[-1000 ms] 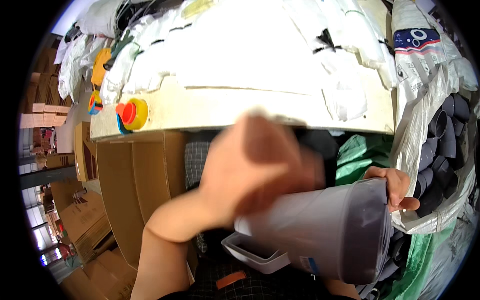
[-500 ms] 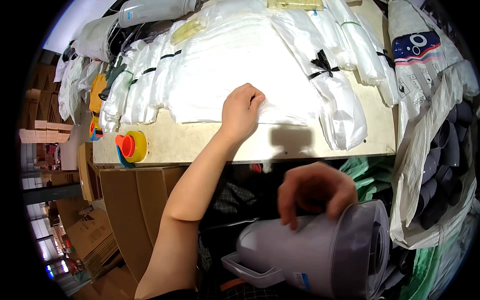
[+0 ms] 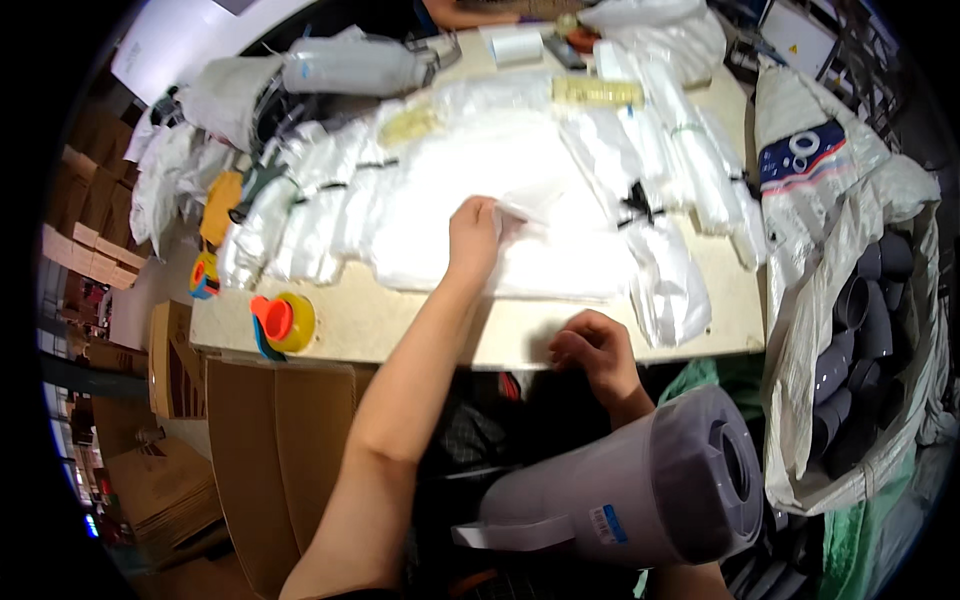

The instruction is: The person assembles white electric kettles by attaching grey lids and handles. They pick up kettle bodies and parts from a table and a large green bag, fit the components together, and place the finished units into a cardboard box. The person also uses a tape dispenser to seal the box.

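**On the bench: left hand picks at a clear bag**

Atop the pale table (image 3: pixel 400 325), the left hand (image 3: pixel 473 236) pinches the edge of a thin, clear plastic bag (image 3: pixel 530 215) on the heap of bags. The right hand (image 3: pixel 595 352), loosely curled, holds nothing at the table's front edge. Half a second ago it rested on the grey plastic jug (image 3: pixel 650 495), which now lies free below.

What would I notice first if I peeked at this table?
The big heap of clear plastic bags covering the table, with the left hand pressing on it. Low down, a large grey jug lies on its side under the right hand. A bright tape dispenser sits at the table's left corner.
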A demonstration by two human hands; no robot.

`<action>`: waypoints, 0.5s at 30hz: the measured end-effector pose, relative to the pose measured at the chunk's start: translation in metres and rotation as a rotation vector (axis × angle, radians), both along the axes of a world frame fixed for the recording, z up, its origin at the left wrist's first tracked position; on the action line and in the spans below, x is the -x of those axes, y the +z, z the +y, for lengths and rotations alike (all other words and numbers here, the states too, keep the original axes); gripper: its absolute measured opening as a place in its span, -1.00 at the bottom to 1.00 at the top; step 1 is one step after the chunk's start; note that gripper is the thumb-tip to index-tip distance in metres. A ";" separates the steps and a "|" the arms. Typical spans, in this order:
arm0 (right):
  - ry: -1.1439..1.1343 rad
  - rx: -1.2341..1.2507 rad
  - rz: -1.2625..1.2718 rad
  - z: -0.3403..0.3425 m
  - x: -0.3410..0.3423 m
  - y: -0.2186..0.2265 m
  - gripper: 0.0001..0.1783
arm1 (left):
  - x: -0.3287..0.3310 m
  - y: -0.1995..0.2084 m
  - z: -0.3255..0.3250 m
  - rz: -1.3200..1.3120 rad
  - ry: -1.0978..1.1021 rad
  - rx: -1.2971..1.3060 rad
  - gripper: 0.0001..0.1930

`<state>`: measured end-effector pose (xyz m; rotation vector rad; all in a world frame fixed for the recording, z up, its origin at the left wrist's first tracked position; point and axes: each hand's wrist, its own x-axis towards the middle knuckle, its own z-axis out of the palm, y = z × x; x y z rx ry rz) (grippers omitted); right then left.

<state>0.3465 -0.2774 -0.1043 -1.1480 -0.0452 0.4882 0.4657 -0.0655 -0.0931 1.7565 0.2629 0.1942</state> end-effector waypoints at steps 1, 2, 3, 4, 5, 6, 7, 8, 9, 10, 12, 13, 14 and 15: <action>-0.113 0.021 0.025 -0.002 -0.002 -0.009 -0.82 | -0.002 0.003 0.001 0.010 0.026 0.307 -0.73; -0.225 0.086 -0.036 -0.005 -0.006 -0.015 -0.82 | 0.012 0.021 -0.018 -0.001 -0.027 0.310 -0.72; -0.317 0.134 -0.092 -0.001 -0.010 -0.019 -0.81 | 0.043 0.035 -0.033 -0.012 -0.057 0.298 -0.71; -0.325 0.018 -0.185 0.006 -0.008 -0.020 -0.70 | 0.078 0.016 -0.040 -0.157 -0.174 0.014 -0.73; -0.345 0.027 -0.210 0.012 -0.003 -0.017 -0.64 | 0.106 -0.005 -0.042 -0.285 -0.283 -0.272 -0.75; -0.297 0.164 -0.311 0.000 0.000 -0.036 -0.76 | 0.126 0.016 -0.053 -0.123 -0.347 -0.197 -0.75; -0.245 0.297 -0.412 -0.007 0.003 -0.038 -0.85 | 0.143 0.042 -0.059 0.037 -0.407 -0.126 -0.74; -0.297 0.194 -0.308 -0.015 0.008 -0.040 -0.84 | 0.148 0.044 -0.056 -0.017 -0.301 0.279 -0.73; -0.341 0.085 -0.201 -0.018 0.015 -0.019 -0.83 | 0.149 0.060 -0.053 -0.158 -0.190 0.396 -0.73; -0.378 -0.019 -0.094 -0.021 0.022 -0.004 -0.81 | 0.155 0.075 -0.049 -0.148 -0.218 0.302 -0.74; -0.035 -0.040 -0.148 -0.017 0.024 -0.018 -0.82 | 0.171 0.077 -0.050 -0.129 -0.375 -0.026 -0.74; 0.112 -0.037 -0.187 -0.025 0.025 -0.016 -0.82 | 0.178 0.068 -0.061 -0.131 -0.526 -0.253 -0.74; -0.052 0.365 -0.676 -0.024 0.031 -0.005 -0.81 | 0.185 0.067 -0.063 -0.212 -0.465 -0.313 -0.74; -0.217 0.359 -0.591 -0.032 0.042 0.008 -0.79 | 0.193 0.073 -0.055 -0.132 -0.442 -0.066 -0.74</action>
